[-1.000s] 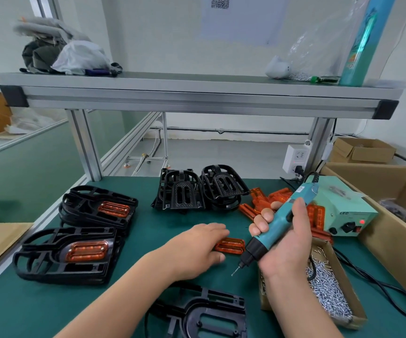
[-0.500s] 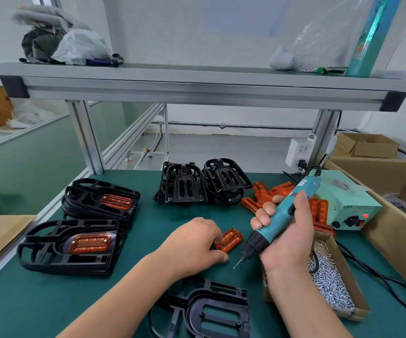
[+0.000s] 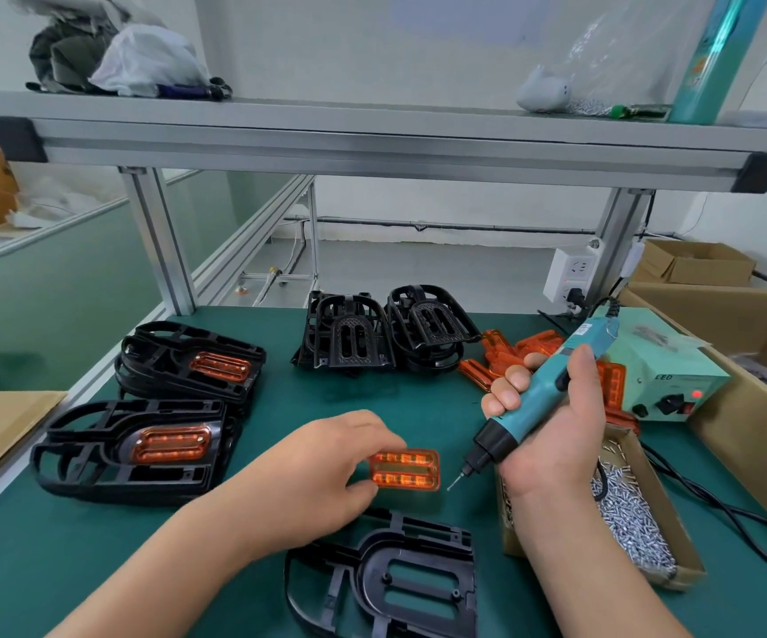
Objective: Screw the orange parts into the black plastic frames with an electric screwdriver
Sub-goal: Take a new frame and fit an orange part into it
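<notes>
My left hand (image 3: 326, 472) pinches an orange part (image 3: 406, 469) by its left end, holding it just above the green mat. Below it lies an empty black plastic frame (image 3: 400, 577) at the front edge. My right hand (image 3: 552, 430) grips a teal electric screwdriver (image 3: 542, 398), tilted with its bit pointing down-left, close to the orange part's right end. A pile of loose orange parts (image 3: 515, 356) lies behind the screwdriver. Two stacks of empty black frames (image 3: 386, 333) stand at the back.
Two stacks of black frames with orange parts fitted (image 3: 142, 448) (image 3: 192, 361) sit at the left. A cardboard box of screws (image 3: 634, 513) is at the right, beside a green power unit (image 3: 667, 375) and a large carton (image 3: 754, 398). A metal shelf (image 3: 372, 140) spans overhead.
My left hand has lifted the orange part off the mat and turned it so its long side faces me. The screwdriver in my right hand has hardly moved.
</notes>
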`<state>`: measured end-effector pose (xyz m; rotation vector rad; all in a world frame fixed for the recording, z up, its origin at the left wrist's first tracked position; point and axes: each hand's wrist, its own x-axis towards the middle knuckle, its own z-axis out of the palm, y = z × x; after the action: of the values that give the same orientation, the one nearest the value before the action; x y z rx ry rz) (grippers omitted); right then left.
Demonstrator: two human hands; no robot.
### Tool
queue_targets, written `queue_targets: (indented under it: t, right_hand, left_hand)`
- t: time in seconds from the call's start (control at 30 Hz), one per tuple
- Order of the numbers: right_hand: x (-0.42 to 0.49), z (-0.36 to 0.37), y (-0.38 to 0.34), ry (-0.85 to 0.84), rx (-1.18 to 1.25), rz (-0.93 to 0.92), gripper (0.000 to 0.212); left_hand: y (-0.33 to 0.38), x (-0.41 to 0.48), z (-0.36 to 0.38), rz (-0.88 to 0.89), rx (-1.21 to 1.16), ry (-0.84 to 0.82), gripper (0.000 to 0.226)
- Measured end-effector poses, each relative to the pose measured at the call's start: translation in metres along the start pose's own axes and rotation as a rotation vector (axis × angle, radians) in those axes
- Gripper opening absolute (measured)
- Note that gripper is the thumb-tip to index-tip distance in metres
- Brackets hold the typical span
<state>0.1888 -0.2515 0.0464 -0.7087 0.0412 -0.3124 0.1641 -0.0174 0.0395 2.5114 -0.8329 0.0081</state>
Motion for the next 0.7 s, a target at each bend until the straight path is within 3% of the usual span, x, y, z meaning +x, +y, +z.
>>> queue_targets:
  t: [0.13,0.3,0.6,0.7]
  right_hand:
    - [-0.007,0.009,-0.004,0.009,-0.014,-0.023,0.060]
    - [-0.005,0.007,-0.005,0.034,-0.009,-0.014,0.061]
    - [0.002,-0.005,-0.001,0.059,-0.075,-0.109,0.049]
    - [0.007,-0.008,0.001,0.049,0.019,-0.035,0.043]
  left_hand:
    - [0.003,-0.017,-0.008,0.049,-0.019,0.021,0.042]
    - [0.019,-0.020,-0.012,0.130,-0.021,-0.018,0.044]
    - [0.030,-0.026,-0.016,0.165,-0.039,-0.122,0.036]
    - [0.033,-0.026,-0.012,0.210,-0.034,-0.182,0.028]
